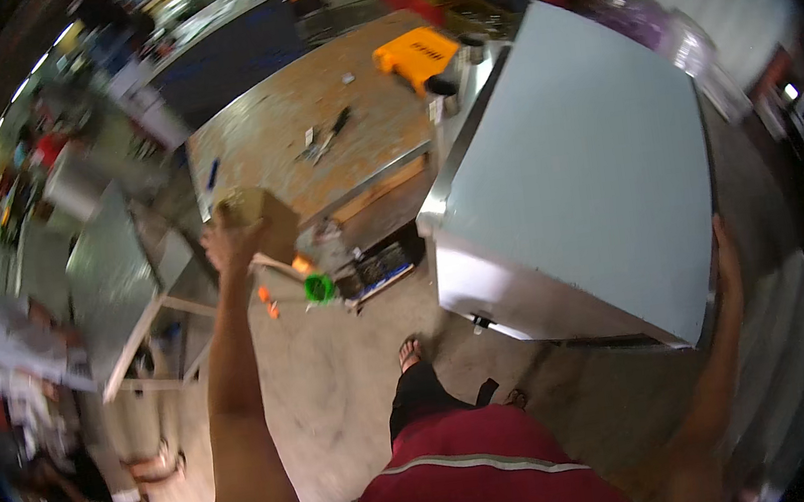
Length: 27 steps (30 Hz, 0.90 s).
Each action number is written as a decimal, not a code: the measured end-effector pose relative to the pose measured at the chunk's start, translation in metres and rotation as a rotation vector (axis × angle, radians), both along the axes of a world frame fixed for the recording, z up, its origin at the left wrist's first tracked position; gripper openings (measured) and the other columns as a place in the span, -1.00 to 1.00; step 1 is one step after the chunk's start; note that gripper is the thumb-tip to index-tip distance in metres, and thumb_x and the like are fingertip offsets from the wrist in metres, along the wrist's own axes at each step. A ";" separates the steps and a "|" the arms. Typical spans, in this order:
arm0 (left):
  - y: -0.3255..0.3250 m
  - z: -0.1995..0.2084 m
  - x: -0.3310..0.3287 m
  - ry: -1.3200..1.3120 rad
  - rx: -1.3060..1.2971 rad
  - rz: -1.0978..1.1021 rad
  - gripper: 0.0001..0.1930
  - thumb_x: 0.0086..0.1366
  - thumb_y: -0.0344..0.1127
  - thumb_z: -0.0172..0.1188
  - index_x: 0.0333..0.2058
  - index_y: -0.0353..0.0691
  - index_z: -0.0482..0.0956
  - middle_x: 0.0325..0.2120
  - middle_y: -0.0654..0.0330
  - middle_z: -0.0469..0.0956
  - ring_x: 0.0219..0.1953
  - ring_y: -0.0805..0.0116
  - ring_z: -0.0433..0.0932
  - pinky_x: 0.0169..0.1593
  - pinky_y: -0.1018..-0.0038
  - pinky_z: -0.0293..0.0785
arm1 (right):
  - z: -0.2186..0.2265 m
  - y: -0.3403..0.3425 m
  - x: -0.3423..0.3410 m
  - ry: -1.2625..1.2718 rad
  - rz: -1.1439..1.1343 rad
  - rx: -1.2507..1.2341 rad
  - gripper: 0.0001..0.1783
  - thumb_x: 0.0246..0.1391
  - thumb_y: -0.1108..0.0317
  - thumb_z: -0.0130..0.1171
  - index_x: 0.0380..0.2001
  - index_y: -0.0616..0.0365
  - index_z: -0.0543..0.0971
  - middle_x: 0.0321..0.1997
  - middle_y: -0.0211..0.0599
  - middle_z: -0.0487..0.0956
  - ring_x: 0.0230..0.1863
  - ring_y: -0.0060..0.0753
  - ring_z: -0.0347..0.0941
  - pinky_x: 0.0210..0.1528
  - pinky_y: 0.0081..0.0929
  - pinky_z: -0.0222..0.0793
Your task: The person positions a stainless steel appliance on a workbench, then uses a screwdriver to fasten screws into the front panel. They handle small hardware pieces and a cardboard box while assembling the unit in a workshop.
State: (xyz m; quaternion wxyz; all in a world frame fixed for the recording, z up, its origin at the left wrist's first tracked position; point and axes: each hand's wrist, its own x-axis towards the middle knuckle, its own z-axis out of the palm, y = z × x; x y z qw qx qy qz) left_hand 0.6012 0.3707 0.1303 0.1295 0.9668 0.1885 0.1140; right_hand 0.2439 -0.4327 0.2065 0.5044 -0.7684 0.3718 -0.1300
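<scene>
At far left, a blurred co-worker in a light shirt (24, 343) is near a grey sheet-topped table (109, 252). The left hand (235, 243) is at a brown block (262, 216) by the near-left corner of a scuffed worktable (273, 136); its fingers bend around the block, but I cannot tell whether they grip it. The block's paler face points up and left; its long axis is unclear. Below lies concrete floor (314, 392); on the tabletop's far right sits an orange case (416, 57). Farther right, a large grey cabinet (573, 170) turns its broad panel upward, narrowing away from the person, its near edge slanting down rightward. The right hand (728, 261) touches its right edge, fingers partly hidden, grip uncertain.
</scene>
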 end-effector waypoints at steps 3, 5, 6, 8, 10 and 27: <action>0.041 -0.050 0.120 0.078 0.024 -0.194 0.08 -0.05 0.29 0.47 0.37 -0.12 0.27 0.22 -0.10 0.45 0.25 -0.12 0.43 0.26 0.04 0.38 | 0.011 0.022 0.004 0.140 -0.240 -0.016 0.02 0.23 -0.39 0.05 0.47 0.19 0.21 0.56 -0.16 0.18 0.51 -0.15 0.13 0.51 -0.28 -0.03; 0.057 -0.096 0.163 0.107 0.022 -0.349 0.13 0.00 0.32 0.42 0.43 -0.14 0.17 0.31 -0.16 0.35 0.32 -0.23 0.32 0.35 -0.03 0.24 | 0.013 0.031 0.006 0.217 -0.307 -0.047 -0.03 0.23 -0.39 0.06 0.45 0.09 0.28 0.56 -0.22 0.21 0.56 -0.15 0.07 0.55 -0.17 -0.10; 0.052 -0.123 0.174 -0.092 0.437 -0.356 0.12 0.04 0.32 0.37 0.47 -0.09 0.12 0.33 -0.28 0.26 0.35 -0.38 0.21 0.36 -0.14 0.15 | 0.015 0.035 0.006 0.129 -0.290 0.037 -0.06 0.23 -0.38 0.06 0.44 0.07 0.30 0.56 -0.25 0.22 0.57 -0.14 0.04 0.57 -0.13 -0.13; 0.057 -0.140 0.189 0.123 0.381 -0.261 0.07 0.12 0.35 0.29 0.49 0.00 0.08 0.35 -0.48 0.12 0.37 -0.55 0.10 0.39 -0.26 0.02 | 0.020 0.042 0.004 0.141 -0.297 0.060 -0.02 0.20 -0.41 0.08 0.43 0.10 0.32 0.55 -0.18 0.21 0.55 -0.09 0.08 0.55 -0.14 -0.09; 0.048 -0.143 0.188 0.073 0.448 -0.251 0.04 0.21 0.40 0.19 0.48 -0.11 0.10 0.37 -0.44 0.11 0.37 -0.48 0.13 0.40 -0.19 0.06 | 0.024 0.053 0.007 0.156 -0.275 -0.016 0.08 0.15 -0.48 0.08 0.42 0.22 0.30 0.54 -0.04 0.21 0.54 -0.04 0.08 0.54 -0.14 -0.09; -0.291 -0.155 -0.373 0.396 -0.992 -0.430 -0.54 0.49 -0.25 0.10 0.25 -0.36 0.34 0.04 0.04 0.54 -0.09 0.33 0.57 -0.22 0.48 0.55 | -0.029 0.096 -0.071 -0.171 0.176 -0.134 0.03 0.38 -0.19 -0.02 0.52 0.27 -0.23 0.61 0.25 -0.17 0.61 0.21 -0.20 0.57 -0.03 -0.17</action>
